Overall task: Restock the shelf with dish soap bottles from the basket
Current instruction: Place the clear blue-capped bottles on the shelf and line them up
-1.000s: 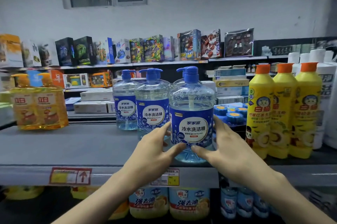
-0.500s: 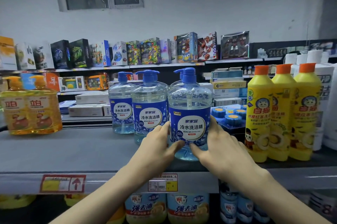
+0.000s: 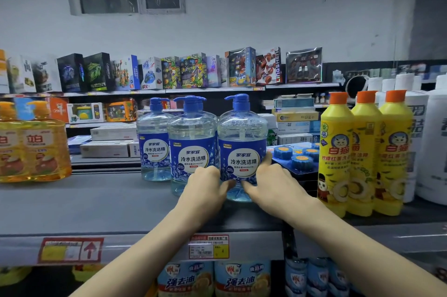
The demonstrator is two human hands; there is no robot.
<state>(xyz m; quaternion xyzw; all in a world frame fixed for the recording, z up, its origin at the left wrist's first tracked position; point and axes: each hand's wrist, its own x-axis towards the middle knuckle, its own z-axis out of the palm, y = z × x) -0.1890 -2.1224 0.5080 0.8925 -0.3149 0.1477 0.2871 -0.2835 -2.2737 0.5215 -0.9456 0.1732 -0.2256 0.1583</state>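
Grey store shelf [image 3: 96,205]. Pump bottle [image 3: 242,142] upright on it, just right of matching bottle [image 3: 192,139]. Left hand [image 3: 208,188], right hand [image 3: 273,183] both gripping lower body. Slide level with row, label frontward, clear of blue block pack [image 3: 297,156] at right; release only with base flat.

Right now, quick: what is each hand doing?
Left hand: closed round the blue bottle, low on its left side.
Right hand: closed round the same bottle, low on its right side.
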